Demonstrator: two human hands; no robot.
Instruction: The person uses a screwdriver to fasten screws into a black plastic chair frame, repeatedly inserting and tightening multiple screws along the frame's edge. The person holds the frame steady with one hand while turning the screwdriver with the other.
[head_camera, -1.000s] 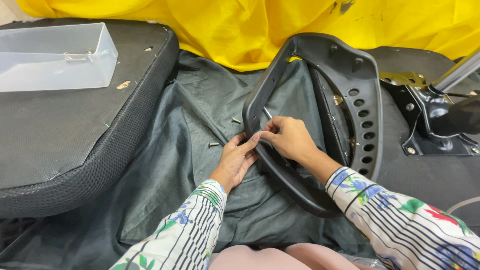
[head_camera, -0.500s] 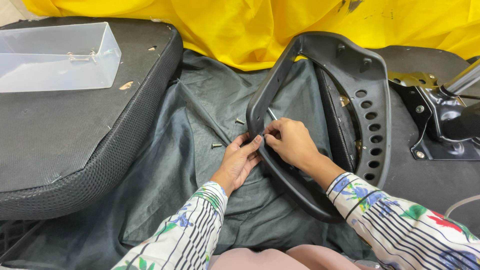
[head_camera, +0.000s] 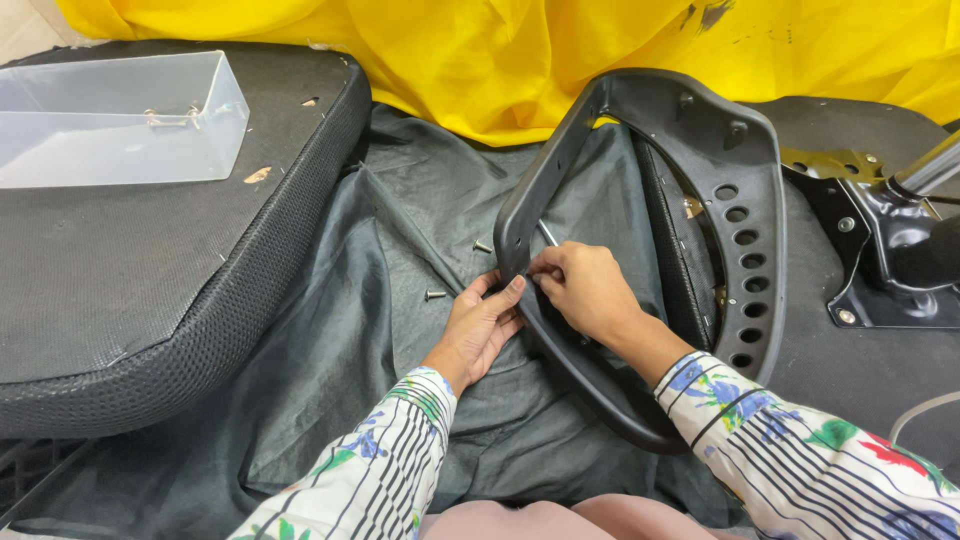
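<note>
Screw-fitting step: the right hand (head_camera: 585, 290) pinches a thin metal tool (head_camera: 547, 234) at the black plastic chair frame (head_camera: 700, 130), the left hand (head_camera: 485, 320), fingers pressed together, steadies its edge; turning squarely seems next.

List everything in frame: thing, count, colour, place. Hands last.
black plastic chair-back frame: 1, black with a row of round holes, centre-right, standing on edge on the cloth
thin metal tool: 1, silver, at the frame's left rail, above the right hand
dark grey fabric sheet: 1, dark grey, spread across the centre
loose metal screws: 2 visible, silver, on the sheet left of the frame
black mesh seat cushion: 1, black, left
clear plastic tray: 1, translucent, on the cushion, top left
yellow cloth: 1, yellow, along the top
black metal chair base plate: 1, black, far right
left hand: 1, touching the frame's left rail
right hand: 1, fingers pinched at the same rail
</note>
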